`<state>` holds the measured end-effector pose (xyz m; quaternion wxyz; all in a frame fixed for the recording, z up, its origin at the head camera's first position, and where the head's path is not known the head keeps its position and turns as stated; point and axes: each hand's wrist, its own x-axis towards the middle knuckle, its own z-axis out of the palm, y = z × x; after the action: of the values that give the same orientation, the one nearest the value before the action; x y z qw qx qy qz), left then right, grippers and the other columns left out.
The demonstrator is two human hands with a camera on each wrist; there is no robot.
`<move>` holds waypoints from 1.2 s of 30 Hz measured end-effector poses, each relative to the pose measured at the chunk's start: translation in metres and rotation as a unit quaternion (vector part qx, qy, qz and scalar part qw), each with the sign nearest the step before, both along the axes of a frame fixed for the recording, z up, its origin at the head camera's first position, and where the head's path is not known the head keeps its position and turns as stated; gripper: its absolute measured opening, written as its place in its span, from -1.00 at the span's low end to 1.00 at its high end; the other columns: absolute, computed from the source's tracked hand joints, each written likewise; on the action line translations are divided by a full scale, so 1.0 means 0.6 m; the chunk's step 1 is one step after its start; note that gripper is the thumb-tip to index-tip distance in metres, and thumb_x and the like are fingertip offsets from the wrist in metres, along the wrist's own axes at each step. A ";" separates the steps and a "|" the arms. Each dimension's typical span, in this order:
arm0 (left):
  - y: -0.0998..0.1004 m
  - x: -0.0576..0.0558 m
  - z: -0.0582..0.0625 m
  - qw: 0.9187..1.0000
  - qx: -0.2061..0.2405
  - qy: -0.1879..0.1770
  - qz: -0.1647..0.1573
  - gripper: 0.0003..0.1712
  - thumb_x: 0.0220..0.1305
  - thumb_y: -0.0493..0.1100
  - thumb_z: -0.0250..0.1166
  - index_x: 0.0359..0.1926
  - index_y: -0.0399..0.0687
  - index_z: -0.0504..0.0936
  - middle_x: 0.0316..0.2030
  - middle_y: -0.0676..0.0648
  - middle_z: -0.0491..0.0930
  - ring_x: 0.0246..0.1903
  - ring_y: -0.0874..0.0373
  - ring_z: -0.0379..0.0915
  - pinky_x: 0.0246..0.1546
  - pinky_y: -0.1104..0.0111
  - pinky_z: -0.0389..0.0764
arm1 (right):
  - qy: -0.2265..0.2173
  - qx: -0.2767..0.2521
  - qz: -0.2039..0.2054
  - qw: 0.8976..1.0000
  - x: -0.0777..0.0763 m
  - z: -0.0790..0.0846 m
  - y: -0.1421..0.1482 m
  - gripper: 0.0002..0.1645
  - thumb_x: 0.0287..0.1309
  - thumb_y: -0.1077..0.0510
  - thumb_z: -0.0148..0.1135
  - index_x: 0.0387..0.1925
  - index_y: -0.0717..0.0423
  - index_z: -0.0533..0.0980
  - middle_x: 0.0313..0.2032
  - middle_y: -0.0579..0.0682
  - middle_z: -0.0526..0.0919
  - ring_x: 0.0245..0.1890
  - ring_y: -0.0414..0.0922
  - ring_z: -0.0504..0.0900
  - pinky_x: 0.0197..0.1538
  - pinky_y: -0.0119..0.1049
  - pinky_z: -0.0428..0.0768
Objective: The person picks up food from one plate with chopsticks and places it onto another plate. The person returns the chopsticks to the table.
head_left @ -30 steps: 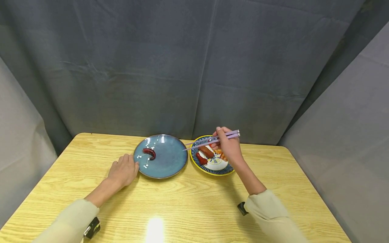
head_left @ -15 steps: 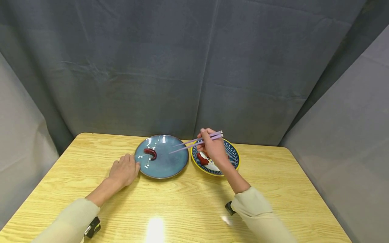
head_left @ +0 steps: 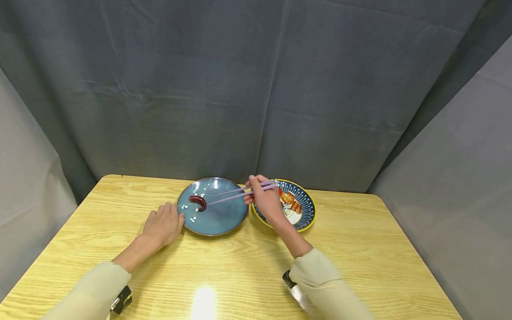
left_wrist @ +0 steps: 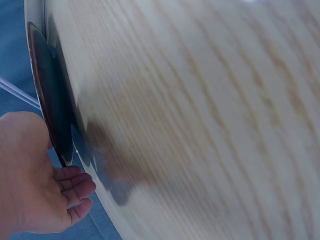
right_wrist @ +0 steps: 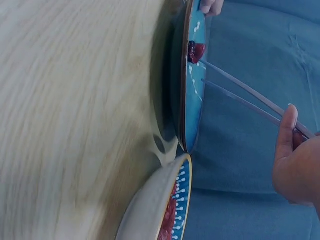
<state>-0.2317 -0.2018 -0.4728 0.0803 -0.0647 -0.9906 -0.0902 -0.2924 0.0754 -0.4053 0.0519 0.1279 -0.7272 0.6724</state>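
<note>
My left hand (head_left: 163,223) grips the left rim of a blue plate (head_left: 224,222) with white blossom decoration. In the left wrist view, the fingers (left_wrist: 75,192) curl in at the plate's edge. A curved, glossy dark-red sausage (head_left: 198,202) lies on the left part of the plate. My right hand (head_left: 266,202) holds a pair of lilac chopsticks (head_left: 232,197), spread apart and pointing left over the plate. One chopstick tip is right beside the sausage in the right wrist view. Below the right hand is a patterned, yellow-rimmed bowl (head_left: 307,213), partly hidden, with pieces of food (head_left: 290,200) in it.
Both dishes stand side by side on a light wooden table (head_left: 236,275), close to its back edge. A grey curtain (head_left: 180,89) hangs behind. Dark wrist devices show under the left sleeve (head_left: 92,284) and the right sleeve (head_left: 320,275).
My right hand has moved left with the chopsticks, from over the bowl toward the plate; their tips have come up to the sausage. My left hand has stayed at the rim.
</note>
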 end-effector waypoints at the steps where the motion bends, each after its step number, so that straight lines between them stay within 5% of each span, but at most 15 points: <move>1: 0.000 0.000 0.000 1.000 0.001 0.001 0.000 -0.68 0.49 -0.10 0.02 -0.23 -0.36 0.38 -0.38 -0.16 0.29 -0.31 -0.10 0.36 -0.30 0.06 0.40 | -0.002 0.000 0.002 1.000 0.000 -0.002 -0.004 -0.61 0.50 0.10 0.03 -0.32 0.37 0.53 -0.47 0.40 0.62 -0.63 -0.16 0.63 -0.47 -0.30 0.65; 10: 0.000 0.001 -0.001 1.000 0.003 0.004 0.000 -0.68 0.49 -0.11 0.01 -0.23 -0.36 0.38 -0.39 -0.15 0.27 -0.33 -0.08 0.35 -0.31 0.07 0.39 | -0.015 -0.013 0.014 1.000 0.005 -0.010 -0.031 -0.59 0.48 0.14 0.04 -0.25 0.52 0.49 -0.46 0.38 0.61 -0.59 -0.17 0.64 -0.45 -0.34 0.65; 15: -0.002 0.002 -0.001 1.000 0.004 0.009 -0.003 -0.68 0.49 -0.11 0.01 -0.24 -0.36 0.38 -0.40 -0.14 0.26 -0.36 -0.06 0.32 -0.34 0.09 0.38 | -0.025 -0.018 0.022 0.999 0.012 -0.005 -0.039 -0.61 0.49 0.17 0.04 -0.26 0.52 0.49 -0.43 0.43 0.60 -0.51 0.01 0.69 -0.35 -0.15 0.69; 22: -0.002 0.001 -0.004 1.000 0.006 0.013 -0.003 -0.68 0.48 -0.12 0.02 -0.24 -0.37 0.38 -0.40 -0.16 0.27 -0.34 -0.10 0.34 -0.32 0.07 0.38 | -0.015 -0.031 0.026 0.999 -0.001 -0.026 -0.049 -0.58 0.49 0.13 0.06 -0.24 0.52 0.50 -0.49 0.16 0.63 -0.53 -0.05 0.69 -0.39 -0.19 0.69; 29: 0.000 0.000 -0.004 1.000 0.007 0.010 -0.001 -0.68 0.49 -0.12 0.02 -0.23 -0.38 0.39 -0.40 -0.16 0.27 -0.33 -0.10 0.34 -0.32 0.07 0.38 | -0.009 -0.034 0.029 0.999 -0.005 -0.036 -0.054 -0.58 0.49 0.15 0.04 -0.25 0.55 0.48 -0.35 0.49 0.58 -0.54 -0.13 0.68 -0.40 -0.23 0.68; 36: 0.000 -0.001 -0.004 1.000 0.006 0.003 -0.001 -0.67 0.49 -0.11 0.01 -0.23 -0.38 0.40 -0.40 -0.16 0.27 -0.34 -0.08 0.33 -0.33 0.08 0.38 | -0.008 -0.038 0.022 0.999 -0.009 -0.038 -0.057 -0.64 0.49 0.16 0.04 -0.36 0.38 0.53 -0.37 0.48 0.58 -0.53 -0.04 0.70 -0.43 -0.25 0.68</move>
<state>-0.2323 -0.2020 -0.4750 0.0831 -0.0653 -0.9897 -0.0963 -0.2976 0.0412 -0.4283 0.0363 0.1361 -0.6989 0.7012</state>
